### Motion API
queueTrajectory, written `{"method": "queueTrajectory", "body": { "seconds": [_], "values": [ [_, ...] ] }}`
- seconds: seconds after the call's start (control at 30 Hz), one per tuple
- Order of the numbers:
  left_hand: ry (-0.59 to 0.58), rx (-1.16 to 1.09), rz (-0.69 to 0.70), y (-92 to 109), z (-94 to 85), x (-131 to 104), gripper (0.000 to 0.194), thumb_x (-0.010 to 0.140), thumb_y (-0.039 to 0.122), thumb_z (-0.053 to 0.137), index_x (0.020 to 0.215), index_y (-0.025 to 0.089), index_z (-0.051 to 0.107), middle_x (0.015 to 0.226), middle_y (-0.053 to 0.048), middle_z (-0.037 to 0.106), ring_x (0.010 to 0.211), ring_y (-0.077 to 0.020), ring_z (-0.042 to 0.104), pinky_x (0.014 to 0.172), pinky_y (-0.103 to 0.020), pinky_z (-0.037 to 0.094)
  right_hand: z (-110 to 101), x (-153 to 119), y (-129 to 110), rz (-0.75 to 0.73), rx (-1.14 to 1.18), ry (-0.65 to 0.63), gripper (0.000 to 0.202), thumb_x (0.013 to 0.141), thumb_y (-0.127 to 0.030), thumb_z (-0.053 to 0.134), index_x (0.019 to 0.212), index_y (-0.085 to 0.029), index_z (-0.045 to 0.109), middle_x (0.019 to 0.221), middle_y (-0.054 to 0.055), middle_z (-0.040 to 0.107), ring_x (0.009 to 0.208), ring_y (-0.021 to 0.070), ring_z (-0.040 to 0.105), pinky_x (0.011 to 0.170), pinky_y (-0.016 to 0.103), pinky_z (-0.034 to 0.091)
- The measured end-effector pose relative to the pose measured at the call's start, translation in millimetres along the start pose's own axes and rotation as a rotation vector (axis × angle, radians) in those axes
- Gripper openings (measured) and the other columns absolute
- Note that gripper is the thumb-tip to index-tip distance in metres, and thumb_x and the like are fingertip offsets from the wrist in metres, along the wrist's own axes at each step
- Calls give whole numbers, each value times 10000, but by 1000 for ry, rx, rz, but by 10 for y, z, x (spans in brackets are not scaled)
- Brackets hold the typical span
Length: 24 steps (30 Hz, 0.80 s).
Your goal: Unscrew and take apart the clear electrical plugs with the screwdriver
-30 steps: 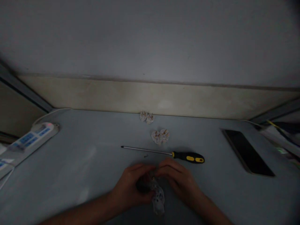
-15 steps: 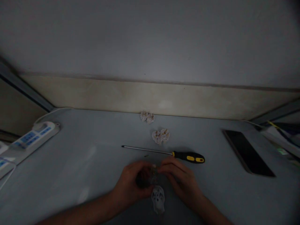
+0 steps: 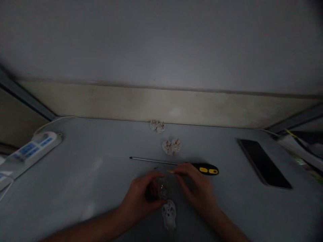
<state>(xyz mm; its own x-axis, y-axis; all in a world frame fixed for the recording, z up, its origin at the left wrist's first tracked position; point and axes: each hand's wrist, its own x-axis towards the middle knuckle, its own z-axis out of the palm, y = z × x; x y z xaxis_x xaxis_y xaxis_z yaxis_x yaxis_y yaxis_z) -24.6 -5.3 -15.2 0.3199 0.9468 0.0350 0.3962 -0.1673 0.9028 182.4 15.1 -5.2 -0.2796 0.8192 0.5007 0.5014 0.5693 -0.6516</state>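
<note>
A small clear part with brass-coloured metal in it is held over the near middle of the desk, well apart from the far edge. It is gripped at its left side by the left hand, whose thumb and fingers are curved into a C, the thumb below and the index finger above; the forearm is slanted in from the near left. A thin brass-coloured piece is pinched between thumb and index finger of the right hand, apart from the clear part, with the knuckles raised and the forearm angled in from the near right. Just below the clear part, a pale cover with holes is seen. Beyond the hands, a small dark screw-like piece and a screwdriver are laid, the latter partly hidden by the right hand. Farther out, a nearer pronged pair and a farther pronged pair are set toward the far edge. A power strip is placed along the left edge, a phone toward the right.
</note>
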Motion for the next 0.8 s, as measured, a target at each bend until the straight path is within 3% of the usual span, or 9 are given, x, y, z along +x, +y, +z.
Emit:
{"method": "queueTrajectory", "body": {
  "seconds": [0.2, 0.33, 0.5, 0.7, 0.8],
  "values": [
    [22, -3, 19, -17, 19, -24, 568, 643, 104, 831, 1152, 223, 608, 692, 56, 669, 586, -134, 619, 565, -197, 497, 18, 39, -29, -33, 19, -58, 106, 868, -124, 585, 915, -210, 624, 897, 39, 645, 867, 161, 632, 772, 294, 555],
    [6, 5, 67, -51, 47, -46, 560, 665, 95, 814, 1167, 229, 607, 715, 49, 690, 598, -134, 636, 580, -198, 508, 74, 27, -97, -127, 75, -138, 71, 871, -168, 614, 898, -218, 657, 850, 31, 613, 802, 148, 600, 701, 267, 539],
    [5, 6, 95, -73, 56, -52, 568, 665, 81, 807, 1176, 236, 611, 730, 45, 705, 613, -139, 658, 599, -201, 524, 133, 22, -126, -180, 119, -96, 59, 859, -157, 649, 894, -205, 653, 791, 11, 637, 750, 126, 584, 656, 237, 506],
    [61, 18, 24, -22, 33, -33, 552, 659, 113, 835, 1156, 229, 623, 717, 43, 706, 608, -149, 666, 587, -207, 531, 5, 43, -66, -36, 136, 21, 132, 823, -90, 619, 874, -207, 588, 761, -21, 623, 730, 101, 610, 699, 231, 521],
    [78, -2, -10, 13, 14, -29, 545, 651, 111, 843, 1140, 225, 631, 729, 35, 713, 624, -155, 682, 594, -210, 539, -37, 52, -18, 49, 82, 23, 199, 797, -58, 626, 938, -197, 608, 753, -22, 617, 684, 96, 610, 636, 206, 511]
  ]
}}
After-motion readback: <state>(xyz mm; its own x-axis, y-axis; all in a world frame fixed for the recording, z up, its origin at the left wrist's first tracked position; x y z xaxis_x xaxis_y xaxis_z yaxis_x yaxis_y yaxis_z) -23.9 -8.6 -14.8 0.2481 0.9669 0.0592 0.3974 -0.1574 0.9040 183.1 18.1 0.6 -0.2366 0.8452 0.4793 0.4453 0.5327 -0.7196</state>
